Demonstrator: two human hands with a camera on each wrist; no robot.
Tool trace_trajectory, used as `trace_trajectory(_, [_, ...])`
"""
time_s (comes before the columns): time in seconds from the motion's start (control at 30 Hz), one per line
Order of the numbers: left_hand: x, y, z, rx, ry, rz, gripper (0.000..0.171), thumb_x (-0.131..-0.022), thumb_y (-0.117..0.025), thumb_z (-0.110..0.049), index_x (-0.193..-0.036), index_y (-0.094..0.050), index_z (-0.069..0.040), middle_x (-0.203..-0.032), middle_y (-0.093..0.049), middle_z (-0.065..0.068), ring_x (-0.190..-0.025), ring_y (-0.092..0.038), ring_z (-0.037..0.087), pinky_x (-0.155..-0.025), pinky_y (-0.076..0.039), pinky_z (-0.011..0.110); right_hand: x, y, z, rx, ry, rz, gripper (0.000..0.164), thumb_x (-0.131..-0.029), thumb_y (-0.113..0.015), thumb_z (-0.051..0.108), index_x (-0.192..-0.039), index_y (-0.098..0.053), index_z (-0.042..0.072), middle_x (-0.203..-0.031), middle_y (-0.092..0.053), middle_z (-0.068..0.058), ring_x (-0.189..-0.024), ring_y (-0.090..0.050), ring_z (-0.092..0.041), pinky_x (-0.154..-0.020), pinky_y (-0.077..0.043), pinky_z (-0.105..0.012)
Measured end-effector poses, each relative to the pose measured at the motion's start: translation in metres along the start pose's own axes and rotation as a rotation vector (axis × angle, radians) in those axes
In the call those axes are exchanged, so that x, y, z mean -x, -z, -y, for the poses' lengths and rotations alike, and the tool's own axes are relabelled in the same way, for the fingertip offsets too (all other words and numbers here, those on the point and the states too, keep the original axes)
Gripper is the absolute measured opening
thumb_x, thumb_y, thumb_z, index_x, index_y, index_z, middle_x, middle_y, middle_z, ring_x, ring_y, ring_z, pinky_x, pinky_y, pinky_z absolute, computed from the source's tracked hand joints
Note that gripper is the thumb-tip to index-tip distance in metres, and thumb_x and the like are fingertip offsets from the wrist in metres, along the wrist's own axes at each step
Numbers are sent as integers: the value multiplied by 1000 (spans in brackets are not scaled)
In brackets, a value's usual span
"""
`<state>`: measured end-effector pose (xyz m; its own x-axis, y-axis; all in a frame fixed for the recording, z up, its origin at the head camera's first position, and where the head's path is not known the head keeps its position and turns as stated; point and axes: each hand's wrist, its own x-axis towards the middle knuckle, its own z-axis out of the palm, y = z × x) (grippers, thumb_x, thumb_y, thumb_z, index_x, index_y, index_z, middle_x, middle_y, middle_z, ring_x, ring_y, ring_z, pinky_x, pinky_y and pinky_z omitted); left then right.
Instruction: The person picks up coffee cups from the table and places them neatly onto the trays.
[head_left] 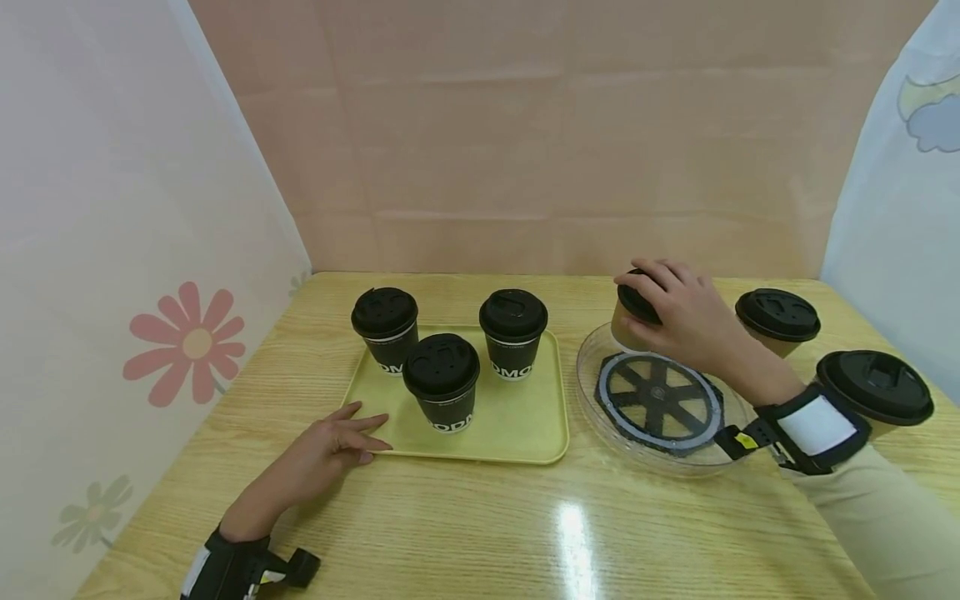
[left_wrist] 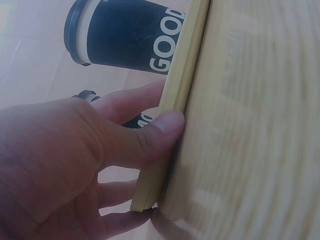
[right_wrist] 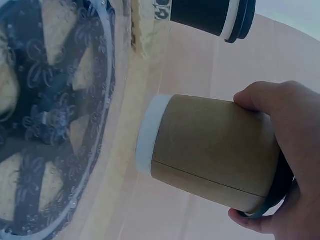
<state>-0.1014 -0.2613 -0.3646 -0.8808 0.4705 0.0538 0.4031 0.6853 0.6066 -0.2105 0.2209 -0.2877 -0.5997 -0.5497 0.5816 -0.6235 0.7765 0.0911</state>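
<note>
In the head view my right hand (head_left: 686,321) grips a brown paper coffee cup (head_left: 624,327) by its black lid. Its white base, tilted in the right wrist view, hangs over the back of a clear round dish (head_left: 588,387) with a dark spoked disc (head_left: 656,400). My left hand (head_left: 322,454) is at the near left corner of a yellow tray (head_left: 517,429), its thumb (left_wrist: 167,125) against the rim and its fingers on the other side. Three black lidded coffee cups stand on this tray: a front one (head_left: 442,383), a back left one (head_left: 386,329) and a back right one (head_left: 513,333).
Two more lidded brown cups stand at the right, one farther back (head_left: 776,321) and one nearer (head_left: 873,387), partly behind my right wrist. A wooden table (head_left: 480,525) lies under everything. Sheets hang as walls at the back (head_left: 570,142) and on both sides.
</note>
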Motion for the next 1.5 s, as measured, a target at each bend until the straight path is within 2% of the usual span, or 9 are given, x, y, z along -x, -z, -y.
trace_trajectory(0.3, [1, 0, 1, 8, 9, -1, 31, -86, -66, -1, -105, -77, -23, -139, -57, 16, -139, -26, 57, -105, -30, 71, 5, -6, 6, -19, 10, 55, 53, -79, -79, 24, -126, -60, 11, -130, -55, -18, -111, -54, -39, -69, -50, -61])
trace_trajectory(0.7, [0, 0, 0, 20, -3, 3, 31, -86, -66, -2, -106, -77, -22, -139, -56, 17, -139, -25, 58, -105, -29, 72, 10, -11, 8, -42, -29, 169, 51, -83, -77, 26, -129, -57, 15, -132, -54, -16, -119, -51, -39, -73, -49, -60])
trace_trajectory(0.93, [-1, -1, 0, 25, 3, 4, 31, -86, -66, -1, -106, -77, -23, -139, -57, 17, -139, -25, 58, -105, -28, 72, 10, -12, 8, -51, -11, 185, 51, -83, -77, 27, -128, -58, 15, -130, -55, -15, -118, -52, -40, -73, -50, -60])
trace_trajectory(1.17, [-1, -1, 0, 19, 3, 5, 31, -86, -66, -2, -106, -77, -23, -139, -57, 16, -139, -25, 58, -105, -29, 72, 8, -12, 10, -109, -8, 208, 52, -83, -78, 20, -128, -54, 14, -130, -52, -18, -116, -48, -42, -69, -46, -61])
trace_trajectory(1.5, [0, 1, -1, 10, 13, 9, 31, -86, -66, -1, -106, -77, -23, -139, -56, 16, -139, -25, 59, -105, -29, 72, 9, -19, 9, -94, 15, 173, 53, -80, -80, 20, -125, -53, 12, -126, -51, -18, -112, -49, -41, -63, -47, -58])
